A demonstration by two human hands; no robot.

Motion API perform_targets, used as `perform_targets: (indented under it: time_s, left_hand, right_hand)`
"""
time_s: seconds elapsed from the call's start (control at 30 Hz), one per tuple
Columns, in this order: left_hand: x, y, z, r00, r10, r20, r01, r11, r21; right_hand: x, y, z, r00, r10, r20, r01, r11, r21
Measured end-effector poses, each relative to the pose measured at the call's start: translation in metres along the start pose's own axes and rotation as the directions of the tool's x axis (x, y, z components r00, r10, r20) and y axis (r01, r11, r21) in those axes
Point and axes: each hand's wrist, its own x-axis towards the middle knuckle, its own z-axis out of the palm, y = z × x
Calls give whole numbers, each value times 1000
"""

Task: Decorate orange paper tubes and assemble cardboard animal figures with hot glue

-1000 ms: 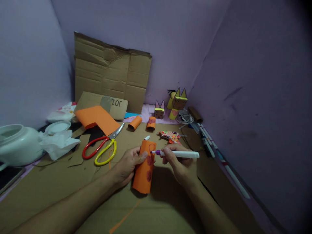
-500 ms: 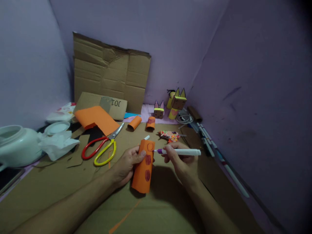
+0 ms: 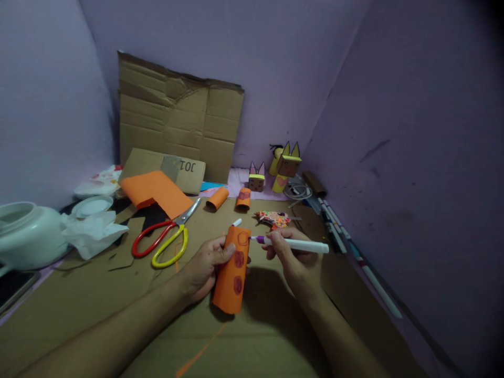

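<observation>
Closest in, the left hand (image 3: 202,268) is wrapped around an orange paper tube (image 3: 231,278), thumb pressed on its front face and the other fingers hidden behind it. The tube stands tilted on the cardboard floor (image 3: 98,310), with two dark red spots below a drawn circle near its top. The right hand (image 3: 293,260) is pinched on a white marker (image 3: 295,244), fingers closed round the barrel. The marker's purple tip meets the tube's upper edge beside the circle.

Just beyond the left fingertips lies a small white cap (image 3: 237,222), close behind the tube. Beyond the right knuckles sits a scrap of patterned paper (image 3: 273,219). Left of the left hand, scissors (image 3: 163,239) with red and yellow handles lie shut on the floor, blades pointing away.

Farther out past both hands are two short orange rolls (image 3: 218,198), then two cat-eared paper figures (image 3: 289,161) by the wall, with a coiled cable (image 3: 298,191) beside them. An orange paper sheet (image 3: 157,191) lies past the scissors, and a large cardboard sheet (image 3: 177,121) leans on the wall. Far left of the left hand stand a white jar (image 3: 27,236) and crumpled tissue (image 3: 92,231). Right of the right hand, several pens (image 3: 334,226) lie along the wall. Nothing stands between the fingers and the tube.
</observation>
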Motion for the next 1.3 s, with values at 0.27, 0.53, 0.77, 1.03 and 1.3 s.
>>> perform_targets:
  time_s: [0.27, 0.53, 0.77, 1.03, 1.3]
  left_hand:
    - [1, 1, 1, 1000, 12, -15, -12, 1000, -8]
    - [1, 0, 0, 1000, 4, -6, -4, 1000, -18]
    - [1, 0, 2, 1000, 24, 11, -24, 999, -23]
    - [0, 1, 1, 1000, 8, 14, -8, 1000, -15]
    - [1, -1, 0, 1000, 5, 22, -4, 1000, -28]
  right_hand:
    - [-1, -2, -2, 998, -7, 67, 9, 1000, -30]
    - [0, -1, -1, 1000, 8, 14, -8, 1000, -5]
    - [-2, 1, -1, 996, 11, 87, -9, 1000, -24]
    - [0, -1, 1, 999, 21, 37, -21, 1000, 2]
    - [1, -3, 1, 1000, -2, 27, 3, 1000, -16]
